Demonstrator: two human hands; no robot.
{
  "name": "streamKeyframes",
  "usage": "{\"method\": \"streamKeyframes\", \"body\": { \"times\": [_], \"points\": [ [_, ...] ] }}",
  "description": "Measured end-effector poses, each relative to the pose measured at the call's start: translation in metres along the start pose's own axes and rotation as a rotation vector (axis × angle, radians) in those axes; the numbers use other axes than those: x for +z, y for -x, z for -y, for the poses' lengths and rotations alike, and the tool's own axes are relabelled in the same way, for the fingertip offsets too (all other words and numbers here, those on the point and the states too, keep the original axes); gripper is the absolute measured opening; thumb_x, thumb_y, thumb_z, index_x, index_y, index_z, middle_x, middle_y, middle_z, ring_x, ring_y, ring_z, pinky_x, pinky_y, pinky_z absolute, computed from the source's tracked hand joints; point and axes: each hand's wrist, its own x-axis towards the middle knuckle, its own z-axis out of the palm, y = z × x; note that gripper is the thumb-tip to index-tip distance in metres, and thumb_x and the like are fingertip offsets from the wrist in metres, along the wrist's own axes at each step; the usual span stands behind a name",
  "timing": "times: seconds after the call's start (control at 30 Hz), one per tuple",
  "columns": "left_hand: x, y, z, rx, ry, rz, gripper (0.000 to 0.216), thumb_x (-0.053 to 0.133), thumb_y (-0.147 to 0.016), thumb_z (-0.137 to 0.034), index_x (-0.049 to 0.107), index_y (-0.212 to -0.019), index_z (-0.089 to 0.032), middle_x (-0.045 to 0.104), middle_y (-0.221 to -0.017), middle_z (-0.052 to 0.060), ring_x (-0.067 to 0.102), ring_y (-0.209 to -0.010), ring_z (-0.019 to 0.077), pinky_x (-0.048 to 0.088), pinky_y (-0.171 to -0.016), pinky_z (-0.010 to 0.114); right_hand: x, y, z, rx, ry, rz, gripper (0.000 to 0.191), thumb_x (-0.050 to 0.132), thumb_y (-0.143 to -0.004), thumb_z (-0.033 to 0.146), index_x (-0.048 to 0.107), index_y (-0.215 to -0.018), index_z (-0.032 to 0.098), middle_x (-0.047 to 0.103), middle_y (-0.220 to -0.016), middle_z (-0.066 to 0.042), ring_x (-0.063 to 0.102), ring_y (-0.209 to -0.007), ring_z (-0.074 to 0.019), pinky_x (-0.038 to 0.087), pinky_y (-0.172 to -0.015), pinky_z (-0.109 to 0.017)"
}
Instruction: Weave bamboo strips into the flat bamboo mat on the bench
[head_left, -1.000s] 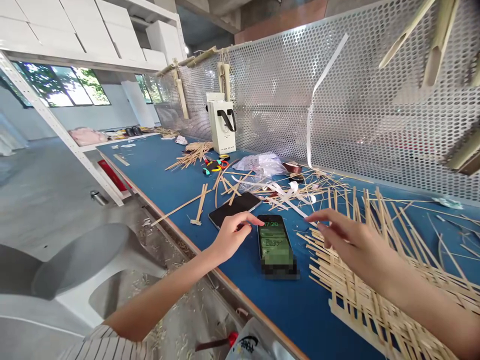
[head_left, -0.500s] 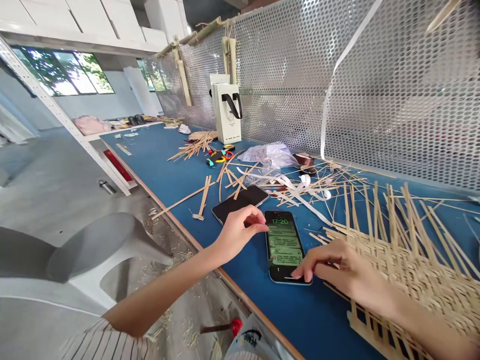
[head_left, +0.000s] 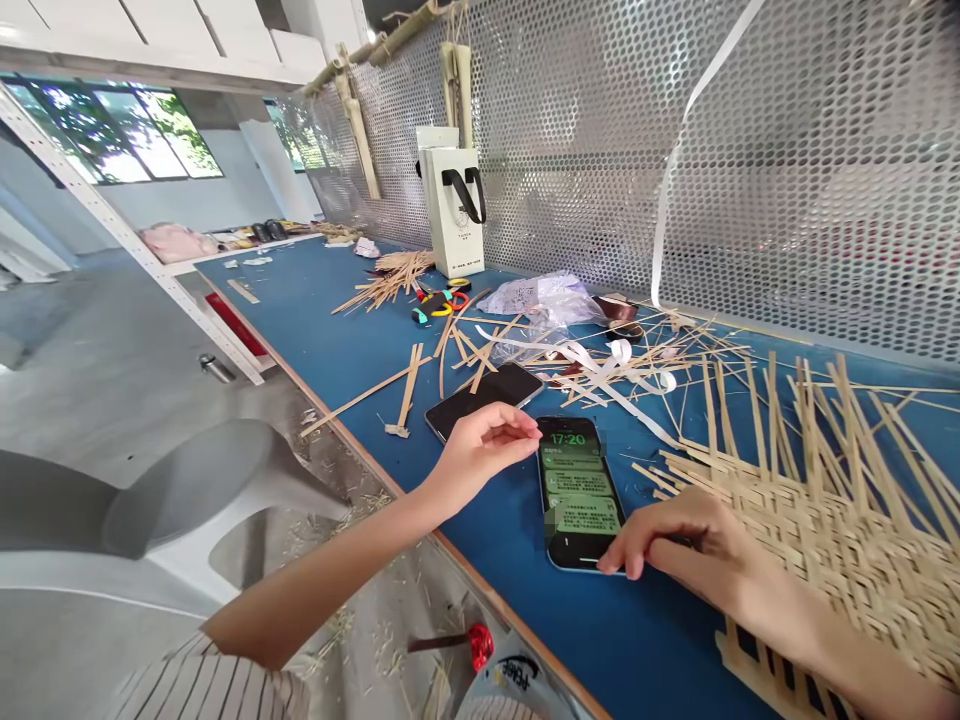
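A lit smartphone (head_left: 583, 490) lies face up on the blue tabletop, showing 17:20 and green notification panels. My left hand (head_left: 480, 450) hovers beside its upper left edge, thumb and fingertips pinched together with nothing visible between them. At the lower right corner of the phone, the bent fingertips of my right hand (head_left: 697, 555) touch its bottom edge; that hand grips nothing I can see. Under my right forearm and beyond it spreads a partly woven bamboo mat (head_left: 847, 530), its loose strips sticking out at the far side. A second, dark phone (head_left: 487, 395) lies behind my left hand.
Loose bamboo strips (head_left: 390, 280), scissors (head_left: 450, 300), a clear plastic bag (head_left: 540, 300) and curled white ribbon (head_left: 600, 365) lie farther back. A white paper bag (head_left: 456, 220) stands against the perforated metal screen (head_left: 570, 150). A grey stool (head_left: 217, 490) is at the left.
The view has shifted slightly. My right fingertips have slid from the lower part of the phone's screen to its bottom corner. My left hand keeps nearly the same place.
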Motion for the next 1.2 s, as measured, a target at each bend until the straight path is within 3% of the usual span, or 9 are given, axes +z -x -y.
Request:
{"method": "streamKeyframes", "body": {
  "times": [0.37, 0.53, 0.97, 1.1, 1.2],
  "points": [
    [-0.002, 0.000, 0.000, -0.059, 0.051, -0.031, 0.018, 0.065, -0.068, -0.025, 0.060, -0.082, -0.015, 0.062, -0.083, 0.004, 0.059, -0.082, 0.0156, 0.047, -0.078, 0.029, 0.007, 0.004, -0.007, -0.022, -0.033, -0.107, 0.025, 0.044, -0.076, 0.022, 0.063, -0.060, 0.018, 0.068, -0.069, -0.004, 0.062, -0.060, -0.0158, 0.047, -0.060, -0.024],
    [0.000, 0.002, 0.002, 0.013, -0.012, -0.067, 0.017, 0.064, -0.069, -0.026, 0.060, -0.082, -0.015, 0.062, -0.084, 0.004, 0.059, -0.081, 0.0154, 0.048, -0.075, 0.029, 0.009, 0.006, -0.010, -0.093, -0.053, -0.160, 0.029, 0.042, -0.080, 0.024, 0.063, -0.062, 0.019, 0.068, -0.068, -0.005, 0.063, -0.063, -0.0175, 0.047, -0.060, -0.024],
    [0.001, -0.001, 0.000, -0.014, 0.066, -0.036, 0.008, 0.056, -0.071, -0.015, 0.059, -0.078, -0.013, 0.062, -0.076, 0.003, 0.059, -0.071, 0.0135, 0.050, -0.070, 0.029, 0.010, 0.008, -0.014, -0.136, -0.061, -0.131, 0.029, 0.040, -0.080, 0.019, 0.063, -0.064, 0.018, 0.068, -0.070, -0.002, 0.057, -0.052, -0.0117, 0.043, -0.052, -0.020],
    [0.002, -0.002, -0.001, -0.054, 0.119, -0.029, 0.010, 0.057, -0.068, -0.015, 0.060, -0.078, -0.014, 0.062, -0.075, 0.003, 0.059, -0.072, 0.0146, 0.049, -0.071, 0.031, 0.011, 0.006, -0.014, -0.104, -0.012, -0.126, 0.030, 0.039, -0.080, 0.019, 0.063, -0.062, 0.018, 0.068, -0.070, -0.003, 0.058, -0.056, -0.0129, 0.043, -0.052, -0.021],
    [0.001, -0.002, -0.001, -0.064, 0.133, -0.027, 0.011, 0.058, -0.068, -0.016, 0.060, -0.079, -0.013, 0.062, -0.075, 0.003, 0.060, -0.072, 0.0150, 0.049, -0.071, 0.031, 0.012, 0.004, -0.014, -0.002, 0.136, -0.252, 0.029, 0.038, -0.080, 0.020, 0.066, -0.072, 0.019, 0.067, -0.069, -0.002, 0.057, -0.056, -0.0142, 0.042, -0.050, -0.023]
  ]
}}
